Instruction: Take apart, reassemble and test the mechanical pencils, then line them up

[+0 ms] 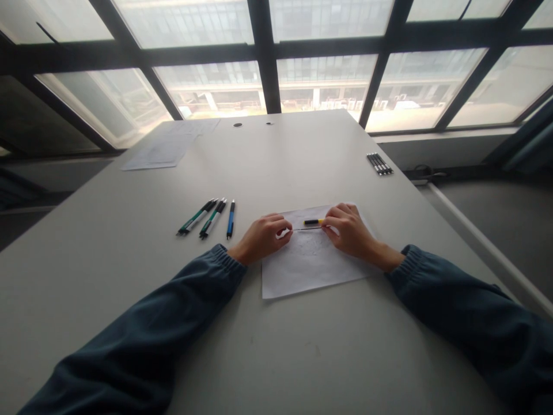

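My left hand and my right hand are over a white sheet of paper. Between their fingertips stretches a thin pen refill, pale at the left and dark toward the right. Each hand pinches one end of it. Just above the refill, a short black and yellow pen part lies on the paper, its yellow end by my right fingers. Whether those fingers also touch it is hard to tell.
Left of the paper lie a blue pen and several green, white and black pens. Several dark pens sit in a row near the right table edge. Papers rest at the far left, before the windows.
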Action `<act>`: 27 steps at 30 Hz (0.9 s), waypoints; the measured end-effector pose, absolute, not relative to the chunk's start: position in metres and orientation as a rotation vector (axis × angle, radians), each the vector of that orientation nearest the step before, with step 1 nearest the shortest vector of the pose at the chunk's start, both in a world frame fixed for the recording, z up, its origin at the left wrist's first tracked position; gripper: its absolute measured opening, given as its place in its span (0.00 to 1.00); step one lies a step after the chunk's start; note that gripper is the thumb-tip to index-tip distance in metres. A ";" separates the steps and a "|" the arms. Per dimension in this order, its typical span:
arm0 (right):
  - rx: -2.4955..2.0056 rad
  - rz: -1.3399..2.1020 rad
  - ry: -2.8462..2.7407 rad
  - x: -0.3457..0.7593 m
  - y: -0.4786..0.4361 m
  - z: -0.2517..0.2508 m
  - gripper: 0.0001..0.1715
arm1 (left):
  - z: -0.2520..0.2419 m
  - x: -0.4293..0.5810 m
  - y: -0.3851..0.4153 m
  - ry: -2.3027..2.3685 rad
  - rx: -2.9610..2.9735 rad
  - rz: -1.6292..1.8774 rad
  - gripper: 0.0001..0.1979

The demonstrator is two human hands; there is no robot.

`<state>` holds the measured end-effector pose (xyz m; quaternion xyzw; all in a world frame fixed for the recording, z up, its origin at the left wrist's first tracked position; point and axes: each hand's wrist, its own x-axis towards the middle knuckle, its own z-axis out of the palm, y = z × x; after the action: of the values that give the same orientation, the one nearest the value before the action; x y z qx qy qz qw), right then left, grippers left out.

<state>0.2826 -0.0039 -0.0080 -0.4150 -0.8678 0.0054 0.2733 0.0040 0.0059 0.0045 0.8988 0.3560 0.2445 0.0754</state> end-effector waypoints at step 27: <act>-1.139 0.004 -2.153 0.279 -0.005 -0.007 0.22 | -0.008 -0.002 0.016 1.064 2.619 0.816 0.08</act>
<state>0.2788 -0.0048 -0.0066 -0.4389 -0.8294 0.0016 0.3455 -0.0023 0.0165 -0.0082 0.8857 0.3598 0.2759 0.0997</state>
